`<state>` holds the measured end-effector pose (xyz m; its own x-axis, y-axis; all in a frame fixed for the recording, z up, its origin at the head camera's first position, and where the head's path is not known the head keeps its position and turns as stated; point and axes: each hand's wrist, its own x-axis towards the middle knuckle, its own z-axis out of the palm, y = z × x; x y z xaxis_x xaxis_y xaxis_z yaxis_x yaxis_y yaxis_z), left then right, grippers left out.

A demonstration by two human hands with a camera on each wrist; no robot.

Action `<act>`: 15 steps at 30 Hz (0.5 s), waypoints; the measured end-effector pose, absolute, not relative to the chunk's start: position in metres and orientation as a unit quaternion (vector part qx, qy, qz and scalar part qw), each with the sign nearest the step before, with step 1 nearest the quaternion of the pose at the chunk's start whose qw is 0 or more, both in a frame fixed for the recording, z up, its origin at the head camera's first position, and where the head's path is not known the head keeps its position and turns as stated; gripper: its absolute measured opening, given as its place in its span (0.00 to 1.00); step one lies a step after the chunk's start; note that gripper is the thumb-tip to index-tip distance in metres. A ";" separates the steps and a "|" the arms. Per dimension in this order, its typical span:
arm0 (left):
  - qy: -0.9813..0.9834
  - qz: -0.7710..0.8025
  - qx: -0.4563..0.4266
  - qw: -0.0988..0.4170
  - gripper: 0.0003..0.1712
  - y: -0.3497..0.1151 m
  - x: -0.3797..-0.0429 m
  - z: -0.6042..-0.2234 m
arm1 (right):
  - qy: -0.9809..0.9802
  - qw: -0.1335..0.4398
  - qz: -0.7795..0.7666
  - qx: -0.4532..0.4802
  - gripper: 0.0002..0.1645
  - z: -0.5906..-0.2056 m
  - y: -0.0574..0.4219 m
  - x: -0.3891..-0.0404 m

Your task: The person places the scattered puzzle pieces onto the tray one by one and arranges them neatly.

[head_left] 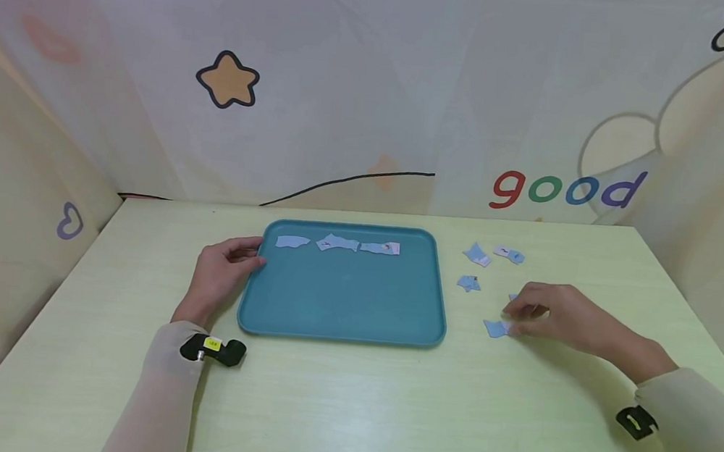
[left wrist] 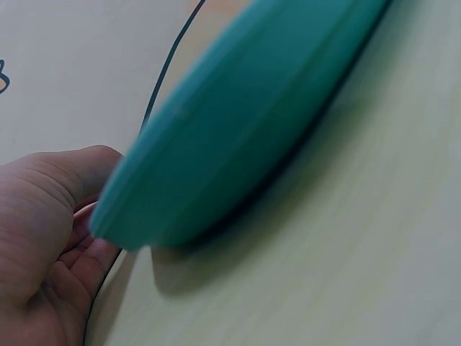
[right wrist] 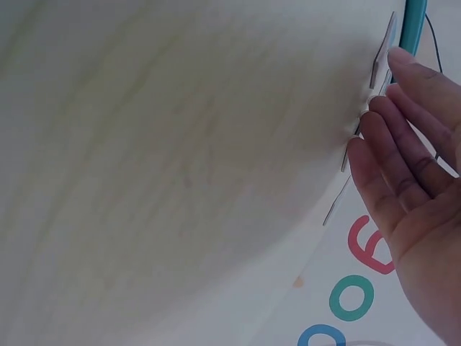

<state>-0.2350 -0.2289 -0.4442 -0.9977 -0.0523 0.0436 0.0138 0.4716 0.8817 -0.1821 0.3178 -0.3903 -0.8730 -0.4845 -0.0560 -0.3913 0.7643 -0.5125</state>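
Observation:
A teal tray (head_left: 343,290) lies on the table, with torn-looking light blue paper pieces (head_left: 293,242) in a row along its far side. My left hand (head_left: 223,276) grips the tray's left edge, the thumb at the rim. The left wrist view shows that hand (left wrist: 50,223) around the tray's corner (left wrist: 216,137). Right of the tray, my right hand (head_left: 556,316) is low over the table, thumb tip touching a blue paper piece (head_left: 495,329). In the right wrist view its fingers (right wrist: 382,155) are loosely bent and apart; another piece is partly hidden behind the hand.
More paper pieces lie right of the tray: one near its far corner (head_left: 478,255), a small one below that (head_left: 469,284), and a pair farther right (head_left: 509,254). A printed cloth (head_left: 374,96) with a star and the word good stands behind the pale table (head_left: 344,413).

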 end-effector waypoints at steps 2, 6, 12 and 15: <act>-0.857 -0.514 0.011 0.032 0.26 -0.229 -0.235 -0.444 | 0.934 0.094 -0.244 -0.241 0.11 -0.391 0.317 -0.182; -0.857 -0.514 0.011 0.031 0.26 -0.230 -0.234 -0.444 | 0.934 0.098 -0.234 -0.253 0.08 -0.392 0.315 -0.183; -0.858 -0.513 0.008 0.031 0.26 -0.229 -0.235 -0.443 | 0.933 0.099 -0.229 -0.260 0.07 -0.394 0.314 -0.185; -0.858 -0.512 0.008 0.032 0.26 -0.229 -0.235 -0.444 | 0.933 0.101 -0.230 -0.260 0.07 -0.395 0.313 -0.186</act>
